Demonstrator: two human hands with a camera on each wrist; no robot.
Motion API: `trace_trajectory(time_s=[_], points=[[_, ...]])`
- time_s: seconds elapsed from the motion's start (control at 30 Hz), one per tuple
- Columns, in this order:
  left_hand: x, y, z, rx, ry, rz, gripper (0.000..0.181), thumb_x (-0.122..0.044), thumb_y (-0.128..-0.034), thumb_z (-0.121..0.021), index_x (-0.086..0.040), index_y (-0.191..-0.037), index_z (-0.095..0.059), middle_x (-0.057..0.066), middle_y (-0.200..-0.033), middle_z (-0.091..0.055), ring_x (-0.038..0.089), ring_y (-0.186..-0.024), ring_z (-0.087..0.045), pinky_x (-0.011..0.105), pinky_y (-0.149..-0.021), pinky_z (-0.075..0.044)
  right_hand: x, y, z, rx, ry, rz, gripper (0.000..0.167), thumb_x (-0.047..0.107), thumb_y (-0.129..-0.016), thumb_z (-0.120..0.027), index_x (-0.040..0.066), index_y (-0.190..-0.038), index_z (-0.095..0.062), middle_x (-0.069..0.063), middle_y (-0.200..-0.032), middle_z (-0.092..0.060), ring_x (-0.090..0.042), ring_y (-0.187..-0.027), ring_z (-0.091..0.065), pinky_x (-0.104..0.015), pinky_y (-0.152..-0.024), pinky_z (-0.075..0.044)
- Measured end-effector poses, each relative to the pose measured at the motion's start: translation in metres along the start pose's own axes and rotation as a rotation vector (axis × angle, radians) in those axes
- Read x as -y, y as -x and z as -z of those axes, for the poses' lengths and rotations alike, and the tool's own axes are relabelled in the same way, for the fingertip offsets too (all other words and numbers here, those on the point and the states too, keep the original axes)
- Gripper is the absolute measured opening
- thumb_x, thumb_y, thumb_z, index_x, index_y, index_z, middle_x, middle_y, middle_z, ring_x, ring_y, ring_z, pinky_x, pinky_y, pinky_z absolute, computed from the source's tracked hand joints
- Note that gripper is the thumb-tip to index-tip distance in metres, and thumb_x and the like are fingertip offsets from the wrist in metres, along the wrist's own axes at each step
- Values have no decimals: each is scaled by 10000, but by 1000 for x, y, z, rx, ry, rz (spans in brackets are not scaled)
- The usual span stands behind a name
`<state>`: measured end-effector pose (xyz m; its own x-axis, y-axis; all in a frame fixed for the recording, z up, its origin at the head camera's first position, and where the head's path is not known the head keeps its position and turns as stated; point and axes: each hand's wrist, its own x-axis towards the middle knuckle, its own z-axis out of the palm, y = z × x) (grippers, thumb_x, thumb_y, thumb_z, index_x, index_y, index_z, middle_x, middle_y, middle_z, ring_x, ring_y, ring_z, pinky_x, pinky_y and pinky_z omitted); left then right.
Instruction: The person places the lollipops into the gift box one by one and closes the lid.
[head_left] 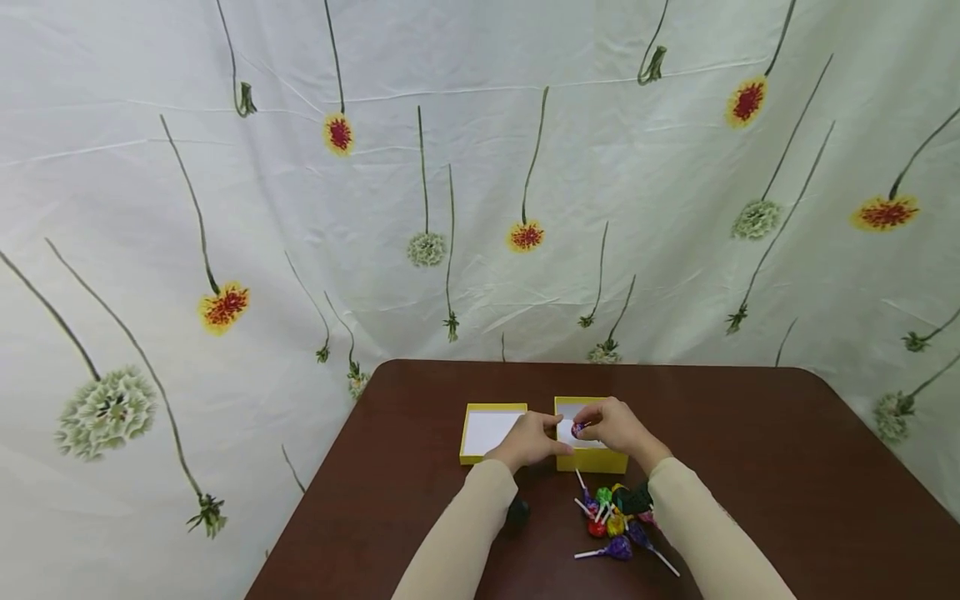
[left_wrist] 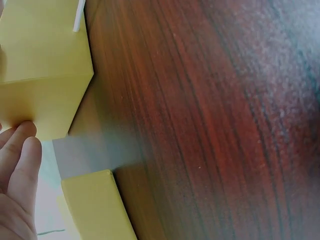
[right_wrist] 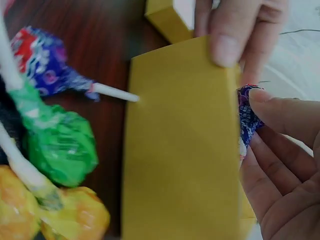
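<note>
In the lower middle of the head view, the left hand [head_left: 528,440] holds the near left corner of a yellow box [head_left: 592,461], with the thumb at the near wall and the other fingers on the left wall; in the left wrist view two fingertips press against this wall. The right hand [head_left: 617,425] is at the opening of the same box, and its fingers are pinching a purple-wrapped lollipop [right_wrist: 249,117] between thumb and fingers. It is over the white inside, but from these angles I cannot tell if it touches the bottom. Left of the box in the head view there lies a shallow yellow tray [head_left: 491,431], also white inside. Below the box, near the bottom of the frame, a loose group of lollipops [head_left: 615,525] lies on the dark red-brown bench [head_left: 765,450]; a green lollipop [right_wrist: 62,145] shows at the left of the right wrist view. Behind, a pale cloth [head_left: 480,183] with printed flowers fills the upper part of the head view.
</note>
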<state>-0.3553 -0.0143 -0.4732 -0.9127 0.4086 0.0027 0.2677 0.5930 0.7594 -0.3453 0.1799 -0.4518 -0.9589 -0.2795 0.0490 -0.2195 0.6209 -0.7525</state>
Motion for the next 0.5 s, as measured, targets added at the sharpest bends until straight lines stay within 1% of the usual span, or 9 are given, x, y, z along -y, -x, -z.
trace_trajectory(time_s=[0.1, 0.23, 0.4, 0.5], points=[[0, 0, -2, 3, 15, 5, 642, -282, -837, -826, -27, -1381, -601, 115, -1386, -627, 260, -1290, -589, 392, -1035, -519, -6, -1, -7, 23, 6, -23, 154, 3, -876, -723, 5, -1023, -770, -95, -964, -753, -191, -848, -674, -366, -741, -590], [0, 0, -2, 11, 8, 17, 643, -281, -833, -831, -42, -1385, -602, 114, -1387, -627, 259, -1288, -590, 389, -1024, -527, -11, -4, -13, 41, -1, -41, 134, -35, -869, -715, -13, -989, -771, -98, -941, -749, -178, -831, -668, -356, -742, -594], [-1, 1, 0, -4, 8, 17, 645, -269, -826, -837, -33, -1379, -605, 126, -1373, -635, 259, -1274, -602, 397, -1019, -529, -7, -9, -14, 70, -21, -98, 108, -46, -875, -701, -15, -952, -770, -96, -910, -751, -159, -778, -639, -331, -723, -573], [-1, 2, -1, 3, 18, 15, 644, -269, -833, -831, -38, -1387, -597, 120, -1379, -631, 259, -1270, -604, 393, -1007, -537, -4, -11, -13, 102, -15, -135, 101, -38, -879, -698, -7, -934, -777, -90, -900, -755, -156, -782, -635, -333, -727, -565]])
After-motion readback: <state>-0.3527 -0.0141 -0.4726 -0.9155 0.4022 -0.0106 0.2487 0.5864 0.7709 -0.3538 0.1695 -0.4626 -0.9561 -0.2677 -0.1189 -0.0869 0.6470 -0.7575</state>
